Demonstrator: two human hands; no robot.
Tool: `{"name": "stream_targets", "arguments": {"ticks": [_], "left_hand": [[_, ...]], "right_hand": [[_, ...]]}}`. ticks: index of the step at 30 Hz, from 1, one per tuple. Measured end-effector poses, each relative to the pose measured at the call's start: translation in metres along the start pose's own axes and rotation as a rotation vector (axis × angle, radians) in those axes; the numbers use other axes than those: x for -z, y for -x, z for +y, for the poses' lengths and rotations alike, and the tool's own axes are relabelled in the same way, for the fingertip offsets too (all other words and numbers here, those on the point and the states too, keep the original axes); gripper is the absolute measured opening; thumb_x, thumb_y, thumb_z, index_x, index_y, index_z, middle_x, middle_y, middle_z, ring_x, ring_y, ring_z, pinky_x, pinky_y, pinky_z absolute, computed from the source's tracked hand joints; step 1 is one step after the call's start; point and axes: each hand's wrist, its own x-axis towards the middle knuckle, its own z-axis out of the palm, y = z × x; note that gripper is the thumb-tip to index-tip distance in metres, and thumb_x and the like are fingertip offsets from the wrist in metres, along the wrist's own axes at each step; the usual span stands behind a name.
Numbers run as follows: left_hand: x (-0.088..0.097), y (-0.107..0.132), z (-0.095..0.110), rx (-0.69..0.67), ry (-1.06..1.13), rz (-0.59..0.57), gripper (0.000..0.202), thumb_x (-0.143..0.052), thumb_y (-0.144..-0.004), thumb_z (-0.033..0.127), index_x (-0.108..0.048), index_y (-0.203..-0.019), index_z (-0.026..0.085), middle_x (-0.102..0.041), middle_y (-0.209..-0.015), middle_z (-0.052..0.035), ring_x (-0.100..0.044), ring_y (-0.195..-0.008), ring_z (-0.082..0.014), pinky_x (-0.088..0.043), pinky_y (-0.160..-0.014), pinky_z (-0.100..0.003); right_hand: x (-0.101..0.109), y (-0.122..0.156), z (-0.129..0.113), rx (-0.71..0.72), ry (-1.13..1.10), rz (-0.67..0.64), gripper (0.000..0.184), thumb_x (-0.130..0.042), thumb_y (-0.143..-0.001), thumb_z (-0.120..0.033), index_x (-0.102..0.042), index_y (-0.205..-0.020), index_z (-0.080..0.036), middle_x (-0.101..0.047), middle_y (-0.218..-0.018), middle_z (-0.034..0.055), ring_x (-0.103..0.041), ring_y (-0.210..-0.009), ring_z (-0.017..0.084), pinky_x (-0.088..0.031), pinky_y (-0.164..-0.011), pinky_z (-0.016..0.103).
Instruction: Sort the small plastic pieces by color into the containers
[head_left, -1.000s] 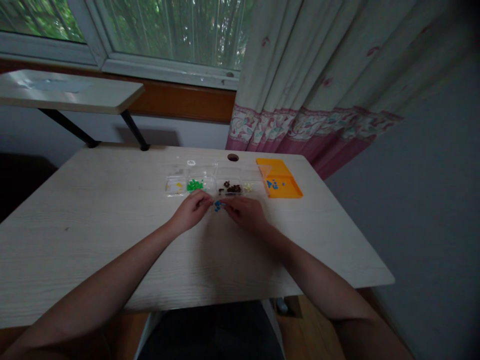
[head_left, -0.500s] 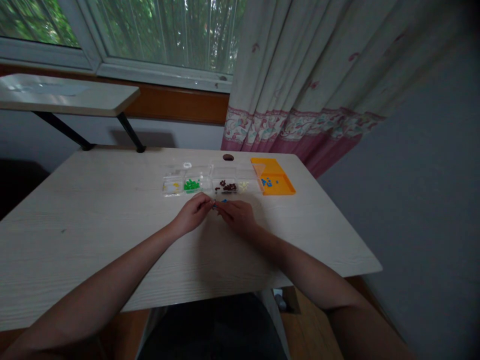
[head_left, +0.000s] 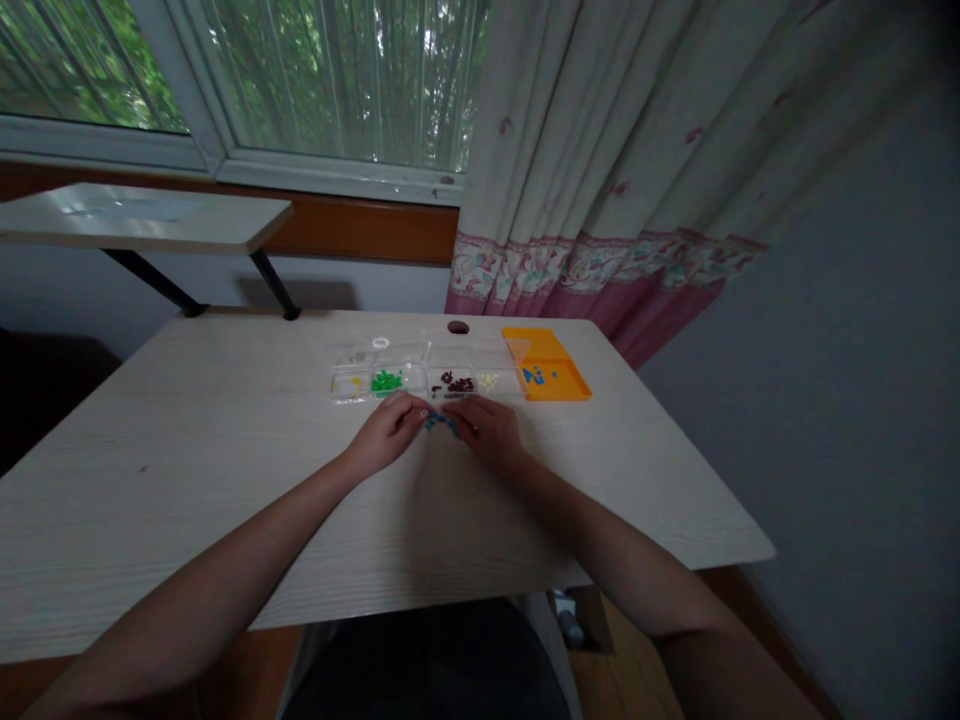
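Between my two hands is a small cluster of joined blue pieces (head_left: 442, 420), like tiny building blocks, in an arched shape just above the table. My left hand (head_left: 390, 430) pinches its left end with thumb and forefinger. On the other side, my right hand (head_left: 487, 428) has its fingers closed on the right end. Just beyond the hands stand clear plastic compartment boxes. They hold green pieces (head_left: 387, 381), dark brown pieces (head_left: 459, 384), cream pieces (head_left: 487, 381) and a few yellow pieces (head_left: 356, 383).
An open orange case (head_left: 570, 385) with several loose blue pieces (head_left: 533, 376) lies at the right. A brown oval object (head_left: 458, 327) sits near the table's back edge. At back left a raised shelf (head_left: 217, 230) stands on black legs. A curtain (head_left: 540, 270) hangs behind the table.
The hands have moved slightly apart, so more of the blue cluster shows between them. My view has tilted up a little, shifting the whole scene lower.
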Motion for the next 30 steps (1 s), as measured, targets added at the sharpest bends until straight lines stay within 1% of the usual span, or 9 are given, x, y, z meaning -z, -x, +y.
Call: {"name": "stream_targets", "arguments": {"ticks": [3, 6, 9, 11, 16, 19, 23, 26, 30], "left_hand": [[0.004, 0.001, -0.001, -0.031, -0.162, -0.002, 0.025, -0.056, -0.094, 0.034, -0.065, -0.112, 0.019, -0.06, -0.095, -0.0067, -0.055, -0.095, -0.022, -0.044, -0.088, -0.037], [0.005, 0.003, -0.004, -0.051, -0.249, -0.028, 0.021, -0.062, -0.091, 0.03, -0.066, -0.109, 0.02, -0.059, -0.097, -0.0068, -0.054, -0.098, -0.0234, -0.043, -0.09, -0.038], [0.003, 0.004, -0.005, -0.059, -0.303, -0.062, 0.017, -0.064, -0.09, 0.03, -0.067, -0.104, 0.021, -0.058, -0.098, -0.0067, -0.053, -0.099, -0.024, -0.043, -0.09, -0.039], [0.003, 0.004, -0.005, -0.058, -0.321, -0.076, 0.015, -0.065, -0.09, 0.031, -0.068, -0.102, 0.022, -0.058, -0.098, -0.0068, -0.053, -0.098, -0.0239, -0.044, -0.089, -0.038], [0.002, 0.003, -0.003, -0.035, -0.342, -0.076, 0.018, -0.065, -0.09, 0.033, -0.069, -0.104, 0.022, -0.057, -0.095, -0.0066, -0.053, -0.096, -0.0238, -0.044, -0.088, -0.038], [0.002, 0.003, -0.003, -0.038, -0.35, -0.083, 0.018, -0.064, -0.091, 0.034, -0.069, -0.104, 0.023, -0.057, -0.097, -0.0068, -0.053, -0.098, -0.0242, -0.044, -0.088, -0.038], [0.002, 0.003, -0.002, -0.037, -0.355, -0.097, 0.013, -0.063, -0.091, 0.031, -0.069, -0.099, 0.023, -0.057, -0.098, -0.0066, -0.053, -0.098, -0.0237, -0.044, -0.089, -0.038], [0.002, 0.004, -0.001, -0.031, -0.357, -0.111, 0.01, -0.063, -0.091, 0.029, -0.068, -0.096, 0.022, -0.057, -0.098, -0.0064, -0.053, -0.098, -0.0234, -0.044, -0.088, -0.038], [0.002, 0.004, -0.002, -0.019, -0.36, -0.115, 0.01, -0.061, -0.092, 0.028, -0.066, -0.095, 0.021, -0.058, -0.098, -0.0068, -0.053, -0.098, -0.0235, -0.044, -0.088, -0.039]], "right_hand": [[0.013, -0.004, 0.015, -0.06, 0.027, 0.095, 0.024, -0.052, -0.097, -0.032, -0.074, -0.101, -0.024, -0.075, -0.096, 0.0054, -0.069, -0.088, 0.015, -0.052, -0.081, 0.026], [0.027, -0.008, 0.035, -0.088, 0.127, 0.236, 0.019, -0.058, -0.094, -0.033, -0.075, -0.094, -0.025, -0.073, -0.091, 0.0044, -0.065, -0.089, 0.019, -0.05, -0.085, 0.034], [0.041, -0.01, 0.055, -0.172, 0.211, 0.418, 0.016, -0.064, -0.089, -0.036, -0.075, -0.087, -0.025, -0.068, -0.101, 0.0069, -0.06, -0.101, 0.023, -0.045, -0.094, 0.043], [0.05, -0.01, 0.069, -0.243, 0.227, 0.509, 0.017, -0.064, -0.088, -0.037, -0.076, -0.085, -0.025, -0.066, -0.104, 0.0081, -0.057, -0.105, 0.025, -0.043, -0.096, 0.046], [0.068, -0.001, 0.104, -0.398, 0.21, 0.613, 0.019, -0.064, -0.086, -0.037, -0.075, -0.084, -0.022, -0.066, -0.103, 0.0087, -0.057, -0.103, 0.024, -0.039, -0.099, 0.048], [0.074, 0.006, 0.125, -0.505, 0.2, 0.632, 0.019, -0.064, -0.084, -0.037, -0.074, -0.084, -0.02, -0.067, -0.101, 0.009, -0.057, -0.102, 0.024, -0.037, -0.101, 0.049], [0.074, 0.014, 0.143, -0.6, 0.203, 0.572, 0.022, -0.062, -0.083, -0.039, -0.072, -0.08, -0.02, -0.067, -0.095, 0.0084, -0.057, -0.099, 0.024, -0.035, -0.1, 0.049], [0.071, 0.018, 0.149, -0.616, 0.242, 0.506, 0.024, -0.06, -0.083, -0.039, -0.073, -0.08, -0.019, -0.067, -0.095, 0.0095, -0.056, -0.099, 0.025, -0.035, -0.1, 0.048], [0.069, 0.021, 0.149, -0.654, 0.362, 0.409, 0.026, -0.061, -0.082, -0.041, -0.075, -0.081, -0.019, -0.067, -0.101, 0.0115, -0.052, -0.102, 0.027, -0.036, -0.096, 0.046]]}}
